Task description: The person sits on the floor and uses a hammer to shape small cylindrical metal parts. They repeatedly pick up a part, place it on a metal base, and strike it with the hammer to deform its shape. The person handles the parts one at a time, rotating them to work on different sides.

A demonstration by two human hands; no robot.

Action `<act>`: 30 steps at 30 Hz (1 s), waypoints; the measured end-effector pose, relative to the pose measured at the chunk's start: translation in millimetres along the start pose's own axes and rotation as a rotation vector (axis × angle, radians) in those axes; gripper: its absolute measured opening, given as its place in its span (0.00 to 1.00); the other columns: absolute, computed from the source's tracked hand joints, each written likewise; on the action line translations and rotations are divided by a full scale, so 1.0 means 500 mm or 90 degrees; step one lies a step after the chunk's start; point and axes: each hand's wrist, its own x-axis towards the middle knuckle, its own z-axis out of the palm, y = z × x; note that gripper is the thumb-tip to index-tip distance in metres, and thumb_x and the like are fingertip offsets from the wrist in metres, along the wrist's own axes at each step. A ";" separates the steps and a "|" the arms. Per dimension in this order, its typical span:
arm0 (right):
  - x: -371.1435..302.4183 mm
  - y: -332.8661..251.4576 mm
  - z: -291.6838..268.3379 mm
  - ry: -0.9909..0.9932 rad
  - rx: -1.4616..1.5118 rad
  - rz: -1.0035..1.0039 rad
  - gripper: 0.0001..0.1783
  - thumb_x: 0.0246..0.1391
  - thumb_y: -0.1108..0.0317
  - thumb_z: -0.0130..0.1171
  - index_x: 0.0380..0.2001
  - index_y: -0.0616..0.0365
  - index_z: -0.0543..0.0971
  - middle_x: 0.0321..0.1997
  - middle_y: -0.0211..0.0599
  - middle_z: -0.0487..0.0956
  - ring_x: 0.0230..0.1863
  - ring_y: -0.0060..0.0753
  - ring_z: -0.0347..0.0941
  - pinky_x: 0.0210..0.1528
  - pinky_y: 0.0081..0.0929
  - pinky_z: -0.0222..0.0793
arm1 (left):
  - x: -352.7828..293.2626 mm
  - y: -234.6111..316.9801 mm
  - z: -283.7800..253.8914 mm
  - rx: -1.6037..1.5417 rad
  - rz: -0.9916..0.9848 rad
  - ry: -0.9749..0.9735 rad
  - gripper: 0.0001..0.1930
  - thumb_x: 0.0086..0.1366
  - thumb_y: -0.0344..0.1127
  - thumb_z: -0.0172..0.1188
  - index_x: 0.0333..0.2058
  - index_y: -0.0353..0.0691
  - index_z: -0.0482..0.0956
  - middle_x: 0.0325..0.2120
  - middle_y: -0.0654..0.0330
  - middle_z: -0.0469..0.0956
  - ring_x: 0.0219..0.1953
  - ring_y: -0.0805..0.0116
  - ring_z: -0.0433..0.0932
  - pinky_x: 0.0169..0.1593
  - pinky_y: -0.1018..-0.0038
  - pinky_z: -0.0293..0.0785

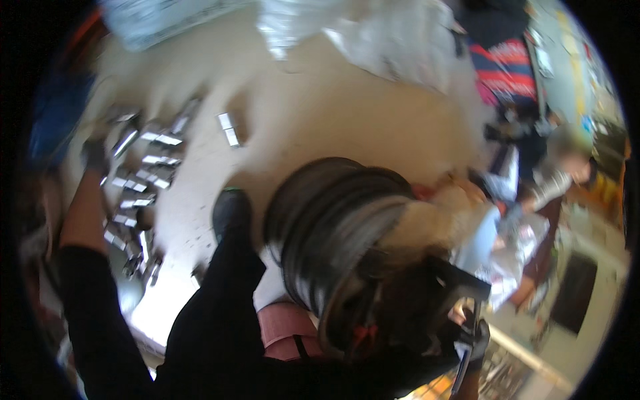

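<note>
My left hand (pixel 97 155), in a dark glove, reaches down at the left beside several small metal pieces (pixel 162 138) lying scattered on the floor. Blur hides its fingers, so I cannot make out whether it holds one. At the lower right, my right hand (pixel 475 339), gloved too, is closed around a thin metal rod (pixel 461 372) next to a dark angled metal bracket (pixel 460 280). Between my hands stands a large black ribbed drum, like a wheel rim (pixel 333 227), tilted on its side. One metal piece (pixel 228 129) lies apart from the others.
My shoe (pixel 232 212) is on the floor left of the drum. White plastic bags (pixel 393 40) lie at the far side. A pinkish padded thing (pixel 287 330) is under the drum's near side. Another person (pixel 567 160) is at the right, near clear plastic bags (pixel 517 250).
</note>
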 end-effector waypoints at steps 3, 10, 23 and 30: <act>-0.017 0.011 0.001 0.002 0.079 -0.012 0.35 0.68 0.56 0.49 0.68 0.68 0.56 0.34 0.39 0.76 0.17 0.16 0.64 0.19 0.19 0.63 | 0.061 -0.007 0.051 0.264 0.111 -0.075 0.16 0.63 0.48 0.57 0.44 0.49 0.84 0.43 0.59 0.83 0.46 0.64 0.81 0.51 0.63 0.73; -0.036 0.043 -0.005 -0.066 0.069 -0.027 0.36 0.69 0.56 0.48 0.70 0.66 0.52 0.32 0.35 0.74 0.16 0.16 0.62 0.19 0.21 0.59 | 0.094 -0.050 0.122 0.252 0.179 0.036 0.11 0.64 0.36 0.52 0.40 0.47 0.83 0.38 0.56 0.83 0.43 0.57 0.81 0.46 0.63 0.74; -0.064 0.061 -0.048 -0.153 0.058 -0.121 0.38 0.69 0.59 0.49 0.70 0.71 0.49 0.32 0.37 0.74 0.15 0.15 0.63 0.16 0.19 0.61 | -0.729 0.291 -0.545 -1.026 0.458 0.118 0.07 0.70 0.32 0.52 0.41 0.36 0.73 0.28 0.61 0.71 0.29 0.79 0.69 0.28 0.76 0.65; -0.082 0.061 -0.097 -0.116 0.050 -0.204 0.36 0.69 0.56 0.47 0.69 0.71 0.52 0.25 0.30 0.70 0.12 0.12 0.58 0.11 0.15 0.55 | -0.907 0.352 -0.861 -0.490 0.699 0.118 0.11 0.66 0.37 0.54 0.35 0.33 0.72 0.28 0.48 0.74 0.32 0.51 0.77 0.39 0.58 0.73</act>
